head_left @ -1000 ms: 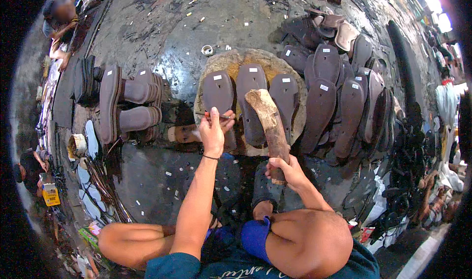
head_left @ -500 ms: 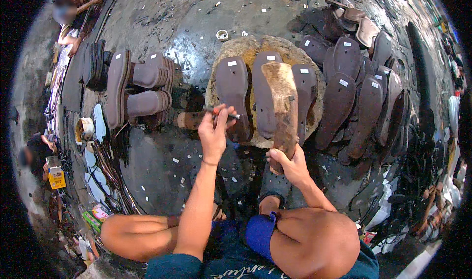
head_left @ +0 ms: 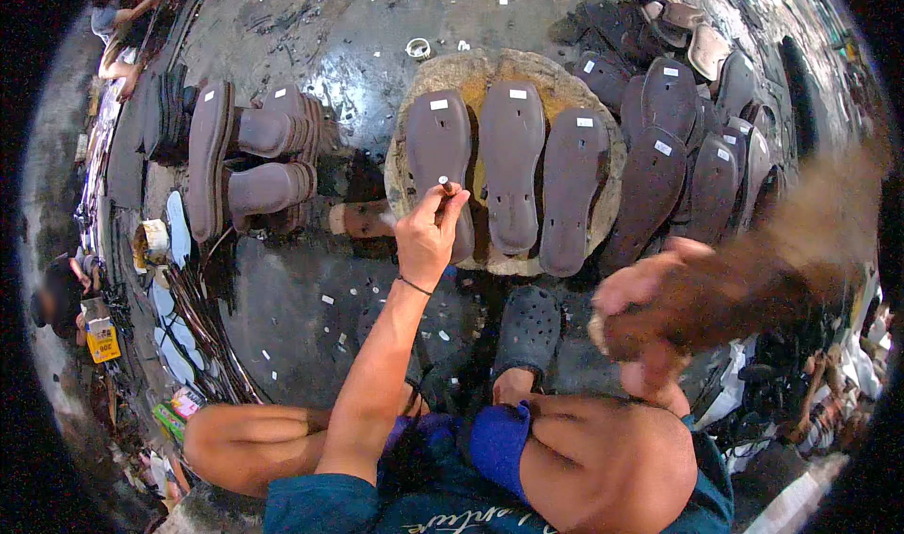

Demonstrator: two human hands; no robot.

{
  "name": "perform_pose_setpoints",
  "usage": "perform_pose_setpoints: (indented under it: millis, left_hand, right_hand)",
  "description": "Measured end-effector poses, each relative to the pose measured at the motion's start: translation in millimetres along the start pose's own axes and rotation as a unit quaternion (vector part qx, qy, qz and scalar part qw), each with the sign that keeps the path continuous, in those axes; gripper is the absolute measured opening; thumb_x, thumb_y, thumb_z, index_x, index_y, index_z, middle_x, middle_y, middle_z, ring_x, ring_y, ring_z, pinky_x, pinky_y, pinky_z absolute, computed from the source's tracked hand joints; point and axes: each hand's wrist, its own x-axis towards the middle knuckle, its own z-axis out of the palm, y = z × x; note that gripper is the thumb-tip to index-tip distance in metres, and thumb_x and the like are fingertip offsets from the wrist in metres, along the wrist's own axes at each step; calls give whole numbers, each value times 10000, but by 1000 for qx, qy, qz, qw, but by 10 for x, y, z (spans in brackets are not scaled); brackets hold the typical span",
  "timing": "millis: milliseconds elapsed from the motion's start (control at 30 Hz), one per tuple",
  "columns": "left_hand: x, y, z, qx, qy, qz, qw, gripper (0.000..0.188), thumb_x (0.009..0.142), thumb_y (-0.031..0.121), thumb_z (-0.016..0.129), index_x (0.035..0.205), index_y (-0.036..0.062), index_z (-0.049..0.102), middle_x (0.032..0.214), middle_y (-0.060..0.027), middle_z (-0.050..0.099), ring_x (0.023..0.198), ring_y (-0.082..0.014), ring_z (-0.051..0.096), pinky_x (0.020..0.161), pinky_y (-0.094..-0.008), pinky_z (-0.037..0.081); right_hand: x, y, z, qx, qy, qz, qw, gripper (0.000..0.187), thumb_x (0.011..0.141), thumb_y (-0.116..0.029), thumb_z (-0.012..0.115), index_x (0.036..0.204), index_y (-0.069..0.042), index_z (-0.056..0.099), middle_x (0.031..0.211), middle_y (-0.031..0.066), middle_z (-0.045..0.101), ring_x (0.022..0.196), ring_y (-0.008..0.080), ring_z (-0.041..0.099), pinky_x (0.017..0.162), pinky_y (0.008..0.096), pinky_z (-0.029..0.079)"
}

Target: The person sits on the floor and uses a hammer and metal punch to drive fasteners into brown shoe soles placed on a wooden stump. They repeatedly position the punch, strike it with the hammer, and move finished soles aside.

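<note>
Three brown shoe soles lie side by side on a round stone block [head_left: 471, 71]: a left sole [head_left: 439, 138], a middle sole [head_left: 511, 157] and a right sole [head_left: 574, 190]. Each bears a small white label. My left hand [head_left: 428, 237] pinches a short, dark punch-like tool [head_left: 445, 185] with a pale end, over the lower half of the left sole. Its lower tip is hidden by my fingers. Off to the right, my right hand [head_left: 640, 289] grips a thick wooden mallet [head_left: 753, 280], raised and smeared by motion.
Stacked brown soles [head_left: 250, 186] stand left of the block, and a heap of labelled soles [head_left: 659, 181] lies on the right. A short wooden piece [head_left: 358, 218] rests beside the block. Dark strips [head_left: 212, 317] lie at the left. Another person [head_left: 118, 35] sits at the far left.
My right hand has swung the mallet from over the middle and right soles out to the right. My left hand has moved slightly right, and the punch-like tool has turned from lying sideways to upright.
</note>
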Motion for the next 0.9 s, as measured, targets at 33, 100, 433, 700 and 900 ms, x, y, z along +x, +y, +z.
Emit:
perform_pose_setpoints:
  millis: [33,100,433,700,900]
  left_hand:
    - [-33,-45,-6,2,-2,-3,1000,147,909,147,719,984,25,685,863,-137,720,711,-230,710,632,-310,551]
    - [-66,-73,22,28,-49,18,998,122,891,107,712,978,26,686,898,-152,716,753,-273,706,665,-336,557]
    - [246,53,-196,-119,-53,-205,970,241,993,237,618,909,20,556,956,-138,708,857,-237,715,695,-356,596]
    - [-747,398,-202,-187,-48,-149,970,209,977,194,658,939,-11,684,970,-82,733,854,-133,672,750,-280,557]
    - [-178,-121,-379,-373,68,-280,882,281,1008,206,607,1179,-16,592,1038,-104,706,883,-150,686,752,-268,580]
  right_hand:
    - [-2,20,-71,6,-30,49,998,532,792,-79,729,1282,-30,529,991,85,639,923,204,628,789,324,516]
    - [-194,360,-475,-191,-128,126,965,477,794,-116,745,1224,-22,558,1015,78,631,967,187,600,809,318,498]
    - [-410,926,-577,-100,32,342,934,488,859,-293,682,1192,31,533,855,114,653,737,220,662,681,382,562]
    - [-404,1329,-302,-71,35,399,914,385,929,-251,700,1197,-10,566,1024,60,657,939,170,639,802,341,535]
    - [-449,1183,-335,-174,39,388,904,453,869,-217,765,1206,-9,544,1018,60,657,931,150,622,821,323,514]
